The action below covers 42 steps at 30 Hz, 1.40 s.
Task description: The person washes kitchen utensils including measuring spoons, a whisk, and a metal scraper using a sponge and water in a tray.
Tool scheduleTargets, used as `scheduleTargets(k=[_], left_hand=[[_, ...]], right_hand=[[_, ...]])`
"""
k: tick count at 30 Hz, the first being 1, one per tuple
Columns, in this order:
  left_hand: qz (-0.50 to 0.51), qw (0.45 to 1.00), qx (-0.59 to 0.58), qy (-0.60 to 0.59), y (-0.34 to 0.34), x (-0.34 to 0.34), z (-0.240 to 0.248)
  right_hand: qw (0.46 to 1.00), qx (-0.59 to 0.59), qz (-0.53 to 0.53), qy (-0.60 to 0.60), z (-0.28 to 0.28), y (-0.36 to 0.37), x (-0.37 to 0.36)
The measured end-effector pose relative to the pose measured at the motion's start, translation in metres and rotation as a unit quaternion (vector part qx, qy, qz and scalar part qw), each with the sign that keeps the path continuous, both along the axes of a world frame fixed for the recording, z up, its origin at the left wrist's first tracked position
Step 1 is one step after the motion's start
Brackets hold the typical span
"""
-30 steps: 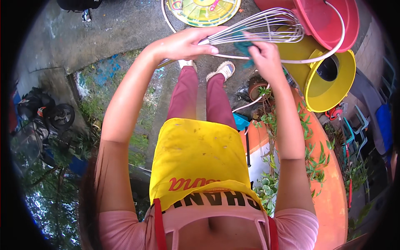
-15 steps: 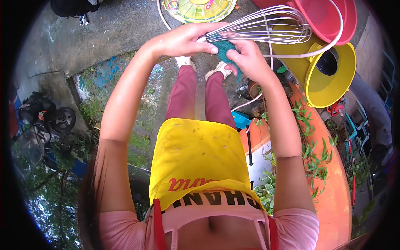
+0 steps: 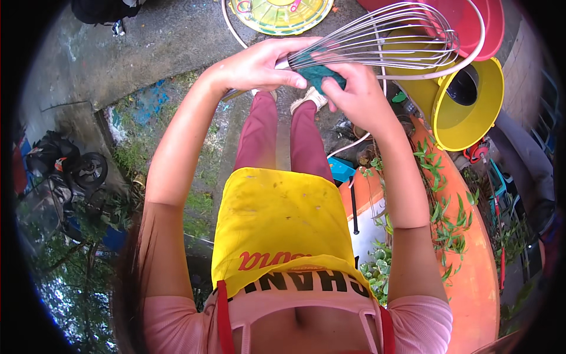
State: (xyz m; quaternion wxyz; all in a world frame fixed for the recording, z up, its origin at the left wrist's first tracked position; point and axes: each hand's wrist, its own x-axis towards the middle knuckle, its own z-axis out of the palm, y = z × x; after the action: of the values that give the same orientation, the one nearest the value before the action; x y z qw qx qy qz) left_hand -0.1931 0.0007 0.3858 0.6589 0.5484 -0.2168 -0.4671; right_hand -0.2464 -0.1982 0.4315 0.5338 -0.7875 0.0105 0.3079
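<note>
A large wire whisk [image 3: 389, 41] lies slantwise across the top of the view, its metal loops pointing right and slightly up. My left hand [image 3: 262, 65] is closed round its handle, close to where the wires begin. In my right hand [image 3: 358, 88] is a green scouring pad [image 3: 318, 74], pinched by the fingers and pressed to the wires near the handle. Part of the pad shows between the wires; the right fingertips are partly hidden behind the whisk.
At the upper right stand a yellow bucket [image 3: 469, 112] and a red basin [image 3: 480, 26], with a pale hose [image 3: 436, 75] looping past. A yellow-rimmed round lid or basin [image 3: 283, 17] sits on the concrete ahead. Leafy plants [image 3: 448, 218] grow along the orange surface [image 3: 471, 283] at right.
The whisk has shifted a little to the right. My right hand has moved slightly up and right, and the pad now sits bunched against the wires instead of hanging down.
</note>
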Motion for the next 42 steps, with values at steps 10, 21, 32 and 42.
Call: scheduleTargets(k=[10, 21, 32, 42], left_hand=[[-0.068, 0.989, 0.082, -0.106, 0.003, 0.013, 0.004], [-0.039, 0.997, 0.068, 0.004, 0.003, 0.007, 0.001], [-0.04, 0.997, 0.062, 0.006, 0.008, 0.003, -0.011], [-0.043, 0.987, 0.117, 0.097, 0.007, 0.012, 0.015]], right_hand=[[0.88, 0.33, -0.178, 0.291, -0.004, 0.001, -0.004], [0.86, 0.37, -0.262, 0.234, -0.009, -0.005, -0.004], [0.965, 0.186, -0.107, 0.151, -0.007, 0.005, -0.005], [0.996, -0.061, 0.049, -0.05, -0.01, 0.007, 0.008]])
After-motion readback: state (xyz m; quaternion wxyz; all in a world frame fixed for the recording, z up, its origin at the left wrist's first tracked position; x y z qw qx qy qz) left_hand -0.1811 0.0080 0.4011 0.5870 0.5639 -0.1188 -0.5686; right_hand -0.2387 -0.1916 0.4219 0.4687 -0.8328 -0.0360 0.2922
